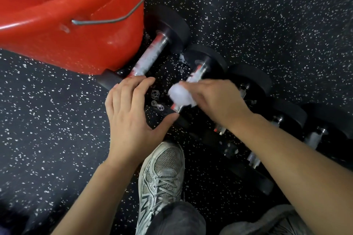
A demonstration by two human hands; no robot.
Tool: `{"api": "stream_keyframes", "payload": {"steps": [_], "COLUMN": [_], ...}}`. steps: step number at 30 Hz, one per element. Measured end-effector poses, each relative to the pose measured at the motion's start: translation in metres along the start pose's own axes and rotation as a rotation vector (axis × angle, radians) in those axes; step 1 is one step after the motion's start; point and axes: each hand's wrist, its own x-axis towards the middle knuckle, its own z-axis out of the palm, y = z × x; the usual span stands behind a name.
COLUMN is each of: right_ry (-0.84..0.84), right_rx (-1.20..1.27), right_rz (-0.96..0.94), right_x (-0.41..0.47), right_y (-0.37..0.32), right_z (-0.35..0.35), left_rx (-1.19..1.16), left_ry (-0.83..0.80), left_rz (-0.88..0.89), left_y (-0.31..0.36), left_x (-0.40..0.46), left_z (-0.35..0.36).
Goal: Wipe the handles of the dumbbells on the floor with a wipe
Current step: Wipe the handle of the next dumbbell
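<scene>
Black rubber floor (pixel 267 15) — white-flecked, evenly lit.

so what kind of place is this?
Probably a gym floor or weight area: black speckled rubber flooring, a row of dumbbells laid side by side, plus a red bucket for cleaning.

Crowded left of the wipe (pixel 181 96) by the red bucket (pixel 76 25); dumbbells (pixel 248 86) packed right; open speckled floor (pixel 267 15) beyond
</scene>
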Motion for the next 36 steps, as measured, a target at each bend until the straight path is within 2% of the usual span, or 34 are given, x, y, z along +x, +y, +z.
{"api": "stream_keyframes", "payload": {"steps": [2, 5, 8, 11, 14, 17, 20, 23, 26, 30, 32, 36], "right_ry": [0.098, 0.099, 0.058, -0.092, -0.206, -0.099, 0.060, 0.132, 0.132, -0.100, -0.146, 0.030], "right_rx": [-0.034, -0.041, 0.020, 0.132, 0.084, 0.057, 0.042, 0.001, 0.051, 0.153, 0.119, 0.040], "right_rz": [0.140, 0.232, 0.189, 0.074, -0.040, -0.021, 0.179, 0.325, 0.262, 0.073, 0.012, 0.171], "right_x": [0.008, 0.015, 0.009, -0.006, -0.012, -0.008, 0.001, 0.010, 0.004, -0.013, -0.013, 0.002], "right_y": [0.009, 0.010, 0.002, -0.011, -0.023, -0.016, 0.002, 0.006, -0.003, -0.021, -0.021, -0.004], "right_z": [-0.005, -0.004, -0.003, -0.003, 0.001, 0.002, -0.001, 0.002, 0.006, 0.008, 0.008, 0.000], "left_rx": [0.002, 0.012, 0.016, 0.027, 0.033, 0.035, 0.040, 0.053, 0.044, 0.029, 0.025, 0.013], "left_ry": [-0.002, -0.012, -0.015, -0.021, -0.021, -0.016, -0.014, -0.007, 0.010, 0.024, 0.043, 0.064], "left_rz": [0.000, -0.004, -0.012, -0.025, -0.032, -0.027, -0.020, -0.008, 0.006, -0.003, -0.018, -0.028], "left_y": [-0.001, 0.000, 0.000, 0.001, 0.001, 0.000, 0.001, 0.000, 0.000, 0.002, 0.003, 0.004], "left_x": [0.001, 0.001, 0.001, 0.001, 0.001, 0.001, 0.000, -0.001, -0.002, -0.002, -0.001, -0.001], "left_z": [-0.001, -0.001, 0.000, 0.001, 0.001, 0.001, 0.001, 0.002, 0.003, 0.005, 0.006, 0.008]}}
